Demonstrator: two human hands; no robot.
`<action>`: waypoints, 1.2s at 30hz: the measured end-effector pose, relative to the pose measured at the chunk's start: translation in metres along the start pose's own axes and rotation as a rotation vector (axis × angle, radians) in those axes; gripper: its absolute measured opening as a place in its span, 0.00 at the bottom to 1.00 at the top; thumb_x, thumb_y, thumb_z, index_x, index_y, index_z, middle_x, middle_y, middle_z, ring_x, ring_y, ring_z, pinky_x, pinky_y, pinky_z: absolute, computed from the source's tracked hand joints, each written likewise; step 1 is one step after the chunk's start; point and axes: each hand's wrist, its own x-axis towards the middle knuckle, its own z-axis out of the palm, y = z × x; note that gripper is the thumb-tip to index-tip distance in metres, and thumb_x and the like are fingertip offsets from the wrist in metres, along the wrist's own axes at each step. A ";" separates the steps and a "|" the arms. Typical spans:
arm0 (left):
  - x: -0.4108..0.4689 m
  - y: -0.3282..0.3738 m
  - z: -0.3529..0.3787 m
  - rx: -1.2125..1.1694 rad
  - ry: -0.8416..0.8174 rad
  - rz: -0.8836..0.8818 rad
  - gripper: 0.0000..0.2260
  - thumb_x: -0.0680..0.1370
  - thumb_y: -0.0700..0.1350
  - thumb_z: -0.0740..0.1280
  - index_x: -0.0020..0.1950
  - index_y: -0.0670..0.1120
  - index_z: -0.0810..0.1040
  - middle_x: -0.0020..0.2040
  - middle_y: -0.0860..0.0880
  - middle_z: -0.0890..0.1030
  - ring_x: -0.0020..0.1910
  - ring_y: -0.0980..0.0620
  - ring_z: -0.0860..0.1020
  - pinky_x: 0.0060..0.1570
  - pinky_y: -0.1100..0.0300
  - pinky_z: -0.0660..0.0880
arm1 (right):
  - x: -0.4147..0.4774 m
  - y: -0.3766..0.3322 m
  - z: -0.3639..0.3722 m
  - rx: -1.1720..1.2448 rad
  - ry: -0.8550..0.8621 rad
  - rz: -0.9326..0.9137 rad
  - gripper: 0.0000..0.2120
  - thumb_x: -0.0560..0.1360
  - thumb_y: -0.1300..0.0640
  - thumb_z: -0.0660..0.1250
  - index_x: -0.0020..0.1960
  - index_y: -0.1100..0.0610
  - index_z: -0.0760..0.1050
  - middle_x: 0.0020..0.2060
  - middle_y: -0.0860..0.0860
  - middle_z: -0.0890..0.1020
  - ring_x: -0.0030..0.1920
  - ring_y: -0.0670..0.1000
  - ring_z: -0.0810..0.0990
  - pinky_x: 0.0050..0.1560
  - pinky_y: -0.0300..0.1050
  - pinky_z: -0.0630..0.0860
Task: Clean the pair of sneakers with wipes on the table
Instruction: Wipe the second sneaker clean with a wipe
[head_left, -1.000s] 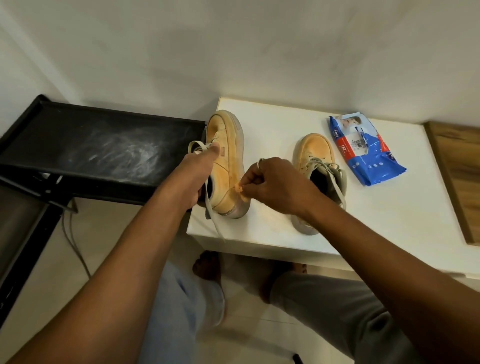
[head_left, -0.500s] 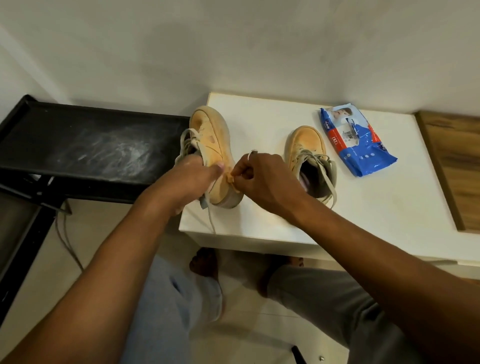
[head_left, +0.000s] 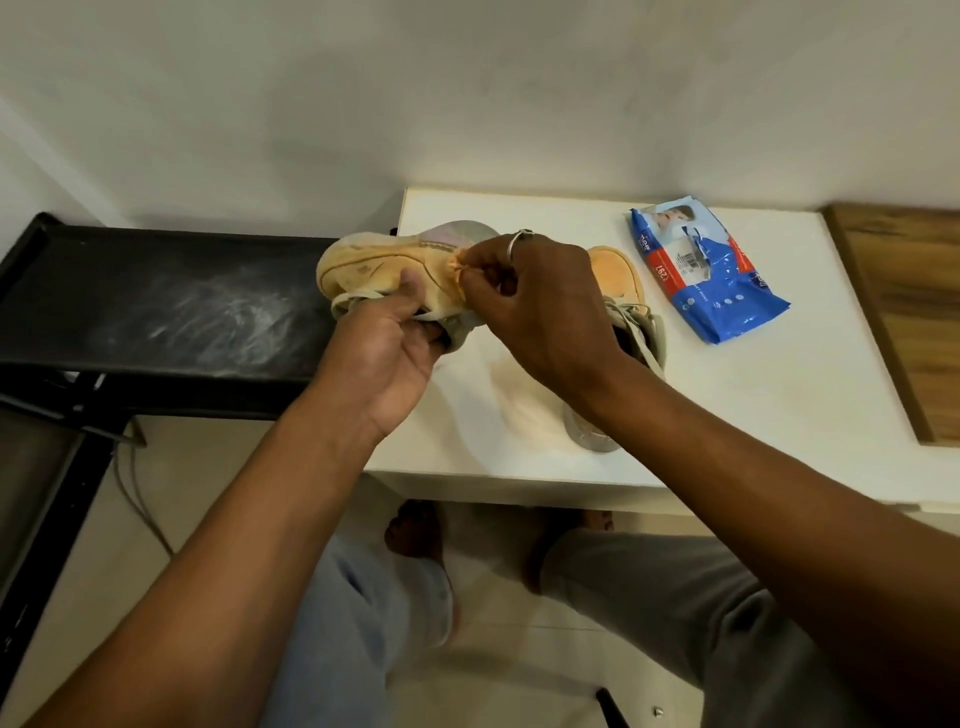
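Note:
My left hand (head_left: 387, 358) grips a tan sneaker (head_left: 374, 265) by its laces and opening, tipped on its side above the white table's (head_left: 753, 415) left edge, sole facing away. My right hand (head_left: 540, 306), with a ring on one finger, pinches a small crumpled orange-stained wipe (head_left: 454, 270) against the sneaker's side. The second tan sneaker (head_left: 615, 273) stands on the table behind my right hand, largely hidden by it. A blue pack of wipes (head_left: 701, 265) lies at the table's back right.
A black dusty shelf (head_left: 171, 306) adjoins the table on the left, with a cable hanging below it. A wooden surface (head_left: 909, 312) borders the table on the right. My legs and bare feet are under the table's front edge.
The left sneaker has been lifted off the table and turned onto its side, toe pointing left. My right hand followed it up, still pinching the wipe against it.

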 end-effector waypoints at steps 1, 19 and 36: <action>0.001 -0.001 -0.001 -0.006 0.011 0.004 0.20 0.85 0.47 0.59 0.75 0.41 0.69 0.65 0.40 0.80 0.57 0.46 0.82 0.56 0.53 0.81 | -0.001 -0.002 0.002 0.006 -0.031 -0.020 0.09 0.76 0.54 0.68 0.53 0.53 0.84 0.42 0.47 0.85 0.38 0.42 0.78 0.41 0.37 0.77; 0.003 -0.009 0.003 0.096 0.096 0.055 0.15 0.85 0.43 0.60 0.71 0.44 0.72 0.62 0.42 0.82 0.56 0.46 0.82 0.52 0.54 0.80 | 0.011 0.004 0.003 -0.076 -0.091 -0.129 0.09 0.76 0.55 0.66 0.49 0.54 0.84 0.42 0.48 0.84 0.40 0.45 0.79 0.42 0.45 0.77; 0.007 -0.006 0.000 0.133 0.102 0.111 0.16 0.86 0.45 0.58 0.71 0.39 0.71 0.58 0.43 0.82 0.53 0.46 0.82 0.52 0.52 0.80 | 0.007 0.003 0.000 -0.043 -0.195 -0.165 0.08 0.75 0.55 0.67 0.48 0.54 0.84 0.39 0.45 0.83 0.35 0.41 0.75 0.38 0.32 0.72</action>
